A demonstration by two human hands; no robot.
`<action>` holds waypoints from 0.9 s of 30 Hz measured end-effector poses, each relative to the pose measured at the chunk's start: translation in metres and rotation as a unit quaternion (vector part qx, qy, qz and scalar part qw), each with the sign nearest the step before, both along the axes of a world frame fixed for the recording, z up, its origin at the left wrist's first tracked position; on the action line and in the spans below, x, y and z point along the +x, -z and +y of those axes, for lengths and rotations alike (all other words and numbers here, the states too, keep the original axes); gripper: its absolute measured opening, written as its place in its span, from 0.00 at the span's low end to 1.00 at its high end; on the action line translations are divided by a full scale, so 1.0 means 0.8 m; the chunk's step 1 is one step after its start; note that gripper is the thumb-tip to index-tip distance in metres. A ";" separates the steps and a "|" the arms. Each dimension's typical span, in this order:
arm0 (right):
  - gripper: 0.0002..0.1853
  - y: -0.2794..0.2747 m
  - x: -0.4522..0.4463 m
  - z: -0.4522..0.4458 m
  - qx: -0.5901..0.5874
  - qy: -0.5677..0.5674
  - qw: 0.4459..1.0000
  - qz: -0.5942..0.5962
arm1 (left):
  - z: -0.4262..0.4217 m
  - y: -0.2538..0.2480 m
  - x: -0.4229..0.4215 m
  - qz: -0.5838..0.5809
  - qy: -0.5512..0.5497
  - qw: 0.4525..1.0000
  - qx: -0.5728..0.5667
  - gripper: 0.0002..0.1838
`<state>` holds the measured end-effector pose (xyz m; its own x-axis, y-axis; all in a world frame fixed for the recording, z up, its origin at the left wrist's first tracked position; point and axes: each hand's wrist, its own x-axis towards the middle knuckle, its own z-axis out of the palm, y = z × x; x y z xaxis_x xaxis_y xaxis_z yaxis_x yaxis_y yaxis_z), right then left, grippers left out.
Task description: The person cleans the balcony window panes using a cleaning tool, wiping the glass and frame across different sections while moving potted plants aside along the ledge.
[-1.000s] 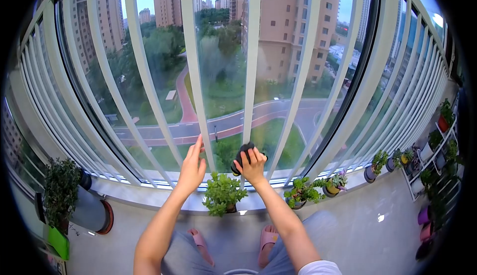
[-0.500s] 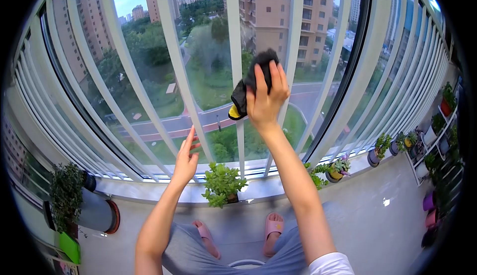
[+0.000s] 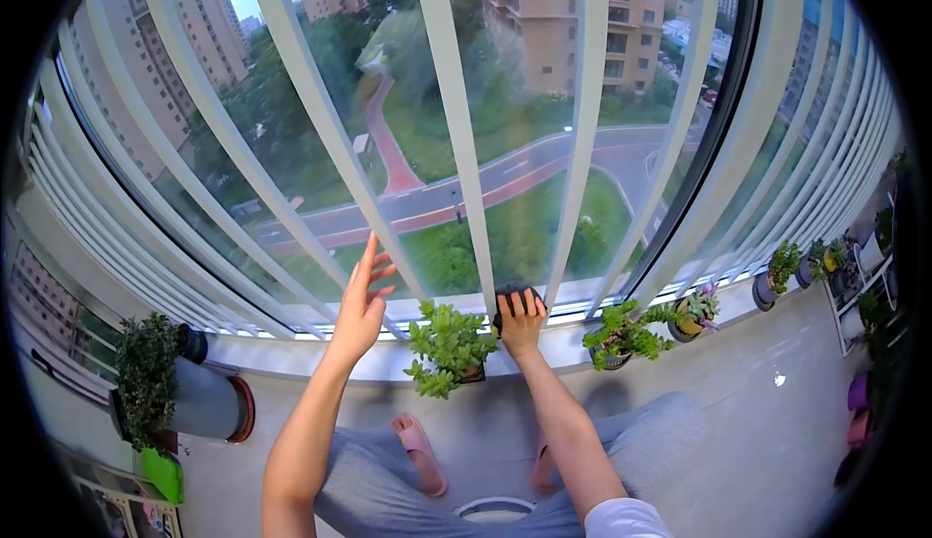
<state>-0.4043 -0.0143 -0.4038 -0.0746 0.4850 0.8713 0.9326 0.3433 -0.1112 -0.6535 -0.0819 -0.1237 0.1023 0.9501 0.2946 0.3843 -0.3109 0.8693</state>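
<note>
Nearest me are the person's grey trousers (image 3: 388,485) and pink slippers (image 3: 425,455) on the pale floor. A leafy plant (image 3: 445,346) stands by the ledge between the two forearms. The left hand (image 3: 361,310) is bare and raised, its fingers extended and loosely parted, just beside a white bar (image 3: 335,125); I can't tell whether it touches. The right hand (image 3: 524,322) has its fingers bent over a black cloth (image 3: 514,289), bunched low between two bars, at the foot of the window.

I'd judge this as wiping at the bottom of that gap; whether the cloth meets glass or frame, I can't tell. Moving it from there calls for a firm grip and staying clear of bars and leaves.

Outside, a road (image 3: 340,222) curves before tall buildings (image 3: 544,28). I can read no brand, label or writing anywhere.
</note>
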 end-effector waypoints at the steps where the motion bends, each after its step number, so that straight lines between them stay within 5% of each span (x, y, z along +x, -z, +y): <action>1: 0.23 0.011 0.000 -0.007 -0.006 0.003 1.000 0.000 | -0.001 0.000 0.000 -0.004 0.004 1.000 0.003 0.52; 8: 0.28 0.034 0.018 -0.062 -0.132 -0.037 0.990 0.022 | -0.006 0.017 -0.002 0.024 0.007 0.999 0.030 0.48; 11: 0.29 -0.003 0.019 -0.065 -0.162 -0.051 0.984 0.054 | 0.004 0.049 -0.015 -0.072 -0.041 0.996 0.011 0.33; 13: 0.28 -0.058 0.016 -0.051 -0.096 -0.049 0.992 0.073 | 0.017 0.073 -0.040 0.075 -0.073 0.985 -0.140 0.18; 21: 0.24 -0.379 0.020 0.021 0.246 -0.067 0.964 0.080 | 0.010 0.065 -0.021 0.108 0.002 0.958 -0.264 0.12; 24: 0.24 -0.376 0.021 0.029 0.202 -0.008 0.978 0.047 | 0.013 0.077 -0.018 0.110 -0.009 0.961 -0.254 0.11; 27: 0.23 -0.287 0.019 0.040 0.184 0.030 0.982 -0.031 | 0.016 0.078 -0.015 0.133 0.004 0.953 -0.274 0.08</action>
<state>-0.3895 0.0180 -0.1739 -0.1147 0.1433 0.9830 0.9535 0.2937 0.0684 -0.6658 -0.0692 -0.1861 0.1123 0.9528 -0.2821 0.6134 0.1569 0.7740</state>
